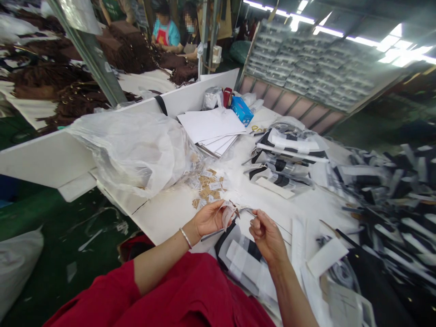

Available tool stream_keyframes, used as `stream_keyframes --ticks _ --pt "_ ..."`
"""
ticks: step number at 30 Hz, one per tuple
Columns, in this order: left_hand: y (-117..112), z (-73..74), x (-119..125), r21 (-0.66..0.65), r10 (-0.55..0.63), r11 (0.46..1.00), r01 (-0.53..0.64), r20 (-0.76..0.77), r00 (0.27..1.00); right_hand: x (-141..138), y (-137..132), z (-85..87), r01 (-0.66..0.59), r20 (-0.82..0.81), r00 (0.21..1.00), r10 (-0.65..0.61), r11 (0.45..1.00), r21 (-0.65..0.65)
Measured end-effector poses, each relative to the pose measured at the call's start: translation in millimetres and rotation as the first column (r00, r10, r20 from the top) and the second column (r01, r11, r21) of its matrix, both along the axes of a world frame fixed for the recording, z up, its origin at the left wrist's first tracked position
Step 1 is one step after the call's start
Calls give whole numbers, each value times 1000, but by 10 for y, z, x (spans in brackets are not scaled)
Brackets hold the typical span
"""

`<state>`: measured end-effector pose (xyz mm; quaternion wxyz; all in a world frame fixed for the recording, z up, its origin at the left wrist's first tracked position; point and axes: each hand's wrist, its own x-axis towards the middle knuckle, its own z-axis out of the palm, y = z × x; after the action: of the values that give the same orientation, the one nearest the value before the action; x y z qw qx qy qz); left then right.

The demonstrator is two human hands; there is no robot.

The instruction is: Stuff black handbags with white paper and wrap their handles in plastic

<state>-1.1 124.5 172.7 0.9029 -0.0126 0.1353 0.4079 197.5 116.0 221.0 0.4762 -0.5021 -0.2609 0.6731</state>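
Observation:
My left hand (209, 219) is closed around a small clear plastic packet (227, 215), held just above the white table (170, 213). My right hand (265, 234) is pinched shut close beside it, on something thin I cannot make out. Below both hands lies a black-and-white item in a clear bag (243, 263). A heap of small tan tags in tiny bags (207, 187) lies just beyond my left hand.
A big crumpled clear plastic bag (136, 150) fills the table's left. White sheets (213, 127), a blue box (242, 110) and bagged black-and-white items (289, 154) lie further back and right. Two people sit behind a white divider (190, 95). Green floor lies to the left.

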Motion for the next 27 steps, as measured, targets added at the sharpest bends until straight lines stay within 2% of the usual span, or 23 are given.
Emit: stream_keyframes --ticks 5,8,11,13,16,19,22,27 --pt "-16 -37 28 -43 6 999 -5 25 1000 23 -4 -71 2 53 999 -1 1000 -8" --pt "-19 -62 30 -33 -28 999 28 5 1000 22 -5 -103 57 227 972 -62 998 28" --pt "-23 -60 38 -21 -17 1000 16 -54 998 1 -17 -92 94 441 886 -144 987 134" --pt "-27 -43 44 -18 10 1000 -12 -104 994 -31 -28 -63 25 514 851 -107 986 164" --pt "-30 -20 51 -16 29 999 -32 -148 989 -107 -35 -13 -113 538 843 10 981 158" --pt "-31 -22 57 -13 31 999 -34 -161 986 -200 -20 15 -183 566 823 55 968 172" --pt "-33 -37 70 5 46 999 -46 -173 984 -283 3 33 -237 623 780 58 949 208" --pt "-34 -40 90 85 88 994 -69 -236 968 -380 36 51 -342 725 689 -15 875 344"
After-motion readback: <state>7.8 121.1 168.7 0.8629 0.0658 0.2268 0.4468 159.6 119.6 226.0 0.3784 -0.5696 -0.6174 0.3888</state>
